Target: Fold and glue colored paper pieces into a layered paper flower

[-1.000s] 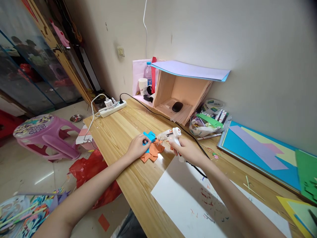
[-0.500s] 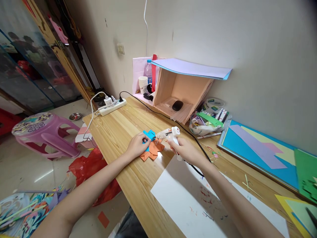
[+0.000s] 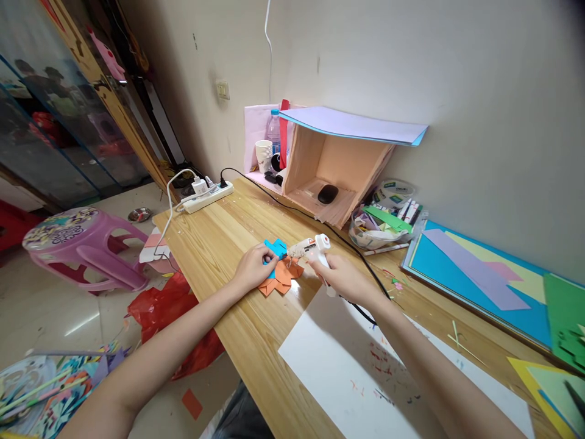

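Near the middle of the wooden table [image 3: 247,225], my left hand [image 3: 254,268] pinches a folded blue paper piece [image 3: 276,247]. Just below it lies folded orange paper [image 3: 282,280] with pointed, petal-like edges; whether the two are joined I cannot tell. My right hand [image 3: 340,277] is wrapped round the handle of a white hot glue gun [image 3: 315,245]. The gun's nozzle points left and is at the right edge of the blue paper, perhaps touching it. Part of the blue paper is hidden by my left fingers.
A white sheet [image 3: 329,347] with marker stains lies under my right forearm. A black cord [image 3: 365,268] runs behind the glue gun. Farther back stand a power strip [image 3: 208,198], an open cardboard box [image 3: 333,164] and a plastic tub of scraps [image 3: 379,228]. Coloured sheets [image 3: 484,280] lie right.
The glue gun has shifted very slightly left and down in my right hand. My left hand and the blue and orange paper stay in place.
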### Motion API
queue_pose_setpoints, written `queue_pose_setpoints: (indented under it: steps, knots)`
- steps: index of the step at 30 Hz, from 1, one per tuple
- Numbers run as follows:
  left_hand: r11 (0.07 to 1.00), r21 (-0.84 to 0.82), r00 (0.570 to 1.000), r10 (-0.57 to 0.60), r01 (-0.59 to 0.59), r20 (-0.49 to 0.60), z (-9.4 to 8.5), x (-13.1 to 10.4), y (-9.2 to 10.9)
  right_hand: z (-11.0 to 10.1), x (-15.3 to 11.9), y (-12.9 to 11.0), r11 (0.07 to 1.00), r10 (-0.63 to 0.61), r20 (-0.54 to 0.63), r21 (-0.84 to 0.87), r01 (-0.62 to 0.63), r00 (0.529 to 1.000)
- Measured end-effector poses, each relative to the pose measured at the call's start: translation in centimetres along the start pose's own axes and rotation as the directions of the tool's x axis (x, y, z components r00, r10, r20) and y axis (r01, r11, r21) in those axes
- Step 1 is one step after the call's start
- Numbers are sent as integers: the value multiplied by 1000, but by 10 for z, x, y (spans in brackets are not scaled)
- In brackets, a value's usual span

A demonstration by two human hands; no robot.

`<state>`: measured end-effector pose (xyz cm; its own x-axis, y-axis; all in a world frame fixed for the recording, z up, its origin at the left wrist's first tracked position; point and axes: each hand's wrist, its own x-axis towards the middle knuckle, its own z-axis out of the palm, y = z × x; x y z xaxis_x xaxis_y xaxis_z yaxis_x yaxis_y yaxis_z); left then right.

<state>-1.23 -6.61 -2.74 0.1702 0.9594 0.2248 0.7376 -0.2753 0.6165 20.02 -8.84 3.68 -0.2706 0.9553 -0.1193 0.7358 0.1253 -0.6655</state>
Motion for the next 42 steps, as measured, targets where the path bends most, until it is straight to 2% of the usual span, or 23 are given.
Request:
queue_pose_setpoints:
  steps: [9,18,30,37,42]
  knots:
    - [1000,1,1000,20,-20,-1,0,0,0,0,1,5,1000,25,31,2,-25,999]
    - [1000,4,1000,27,-27,-6,1,-1,-2,-10,0,0,995,89,138,26,-93,986]
    - [999,1,999,39,-39,6,-1,-1,0,-13,3,5,991,100,185,64,-114,978]
    - [998,5,998,66,-66,11,-1,-1,-1,-17,8,11,954,54,262,273,-127,964]
    - [998,18,998,64,-64,4,0,-2,-2,-21,8,10,932,24,287,340,-125,958]
